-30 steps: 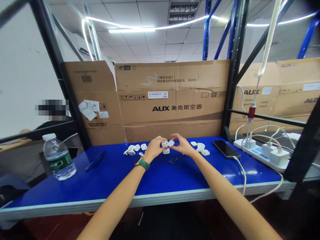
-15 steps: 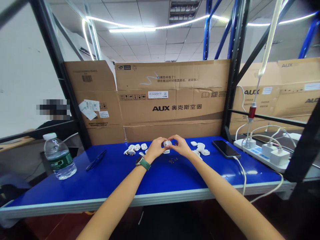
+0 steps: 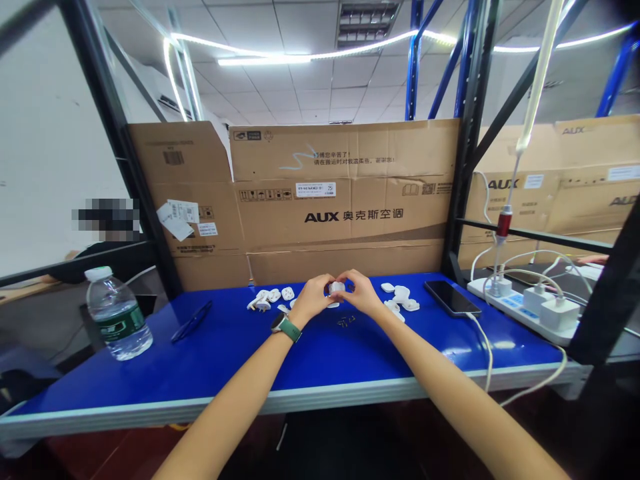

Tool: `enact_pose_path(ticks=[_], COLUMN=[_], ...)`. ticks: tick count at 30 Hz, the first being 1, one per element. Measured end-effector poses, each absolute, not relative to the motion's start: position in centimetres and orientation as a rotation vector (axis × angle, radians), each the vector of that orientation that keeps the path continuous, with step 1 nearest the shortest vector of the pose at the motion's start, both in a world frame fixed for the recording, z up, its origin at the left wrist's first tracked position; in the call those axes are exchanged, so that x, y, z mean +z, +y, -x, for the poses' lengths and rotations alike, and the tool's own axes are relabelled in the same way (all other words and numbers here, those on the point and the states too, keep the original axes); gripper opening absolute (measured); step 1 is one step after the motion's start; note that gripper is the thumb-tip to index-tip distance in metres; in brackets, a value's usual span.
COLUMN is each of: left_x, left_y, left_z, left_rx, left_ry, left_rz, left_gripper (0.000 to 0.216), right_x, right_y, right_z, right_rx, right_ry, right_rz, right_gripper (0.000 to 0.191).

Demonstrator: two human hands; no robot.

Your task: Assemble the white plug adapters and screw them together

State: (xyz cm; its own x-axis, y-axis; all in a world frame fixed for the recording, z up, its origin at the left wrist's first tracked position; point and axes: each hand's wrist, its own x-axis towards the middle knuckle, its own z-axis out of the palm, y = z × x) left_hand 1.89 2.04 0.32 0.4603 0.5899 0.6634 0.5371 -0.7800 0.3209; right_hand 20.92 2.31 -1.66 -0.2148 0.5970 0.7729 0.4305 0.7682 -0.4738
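Note:
My left hand [image 3: 311, 298] and my right hand [image 3: 361, 292] meet above the blue table [image 3: 225, 360], fingers pinched together on a small white plug part [image 3: 336, 287] held between them. A green watch [image 3: 285, 327] sits on my left wrist. More white plug parts [image 3: 270, 297] lie just left of my hands, and others [image 3: 401, 295] lie to the right. Small metal pins [image 3: 346, 322] rest on the table right below my hands.
A water bottle [image 3: 117, 313] stands at the table's left, with a dark pen [image 3: 191, 321] beside it. A phone [image 3: 451, 297] and a power strip [image 3: 525, 303] with chargers are at the right. A cardboard box [image 3: 345, 200] walls the back. A person sits at far left.
My hands have come closer together, joining the two white pieces they held apart a second ago. Nothing else on the table has moved.

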Motion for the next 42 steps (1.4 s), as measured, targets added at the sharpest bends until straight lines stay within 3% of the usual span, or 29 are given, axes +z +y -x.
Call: enact_pose_path(ticks=[13,22,29,36,42], left_x=[0.4,0.3,-0.4,-0.8,-0.9], left_y=[1.9,2.1,3.5,3.6,3.5], left_z=[-1.9,-1.8,-1.0,-1.6,-1.6], left_rx=[1.247,1.289,1.293,1.271,1.289], left_ry=[0.999,1.022,1.137,1.072,1.079], left_rz=[-2.670,-2.626,-2.498,-2.293,-2.270], left_gripper=[0.024,0.027,0.030,0.037,0.041], right_x=[-1.7,-1.5,-1.7,-1.5,-1.4], right_y=[2.6,2.3,2.1,2.1,1.8], right_z=[-21.0,-21.4,-21.6,-21.7,-21.7], right_rx=[0.255,0.198,0.157,0.119,0.072], right_ry=[-1.808,-1.882,-2.094,-2.061,-2.108], right_rz=[0.806,0.788,0.689,0.746,0.761], right_gripper=[0.033,0.012,0.038,0.025,0.035])
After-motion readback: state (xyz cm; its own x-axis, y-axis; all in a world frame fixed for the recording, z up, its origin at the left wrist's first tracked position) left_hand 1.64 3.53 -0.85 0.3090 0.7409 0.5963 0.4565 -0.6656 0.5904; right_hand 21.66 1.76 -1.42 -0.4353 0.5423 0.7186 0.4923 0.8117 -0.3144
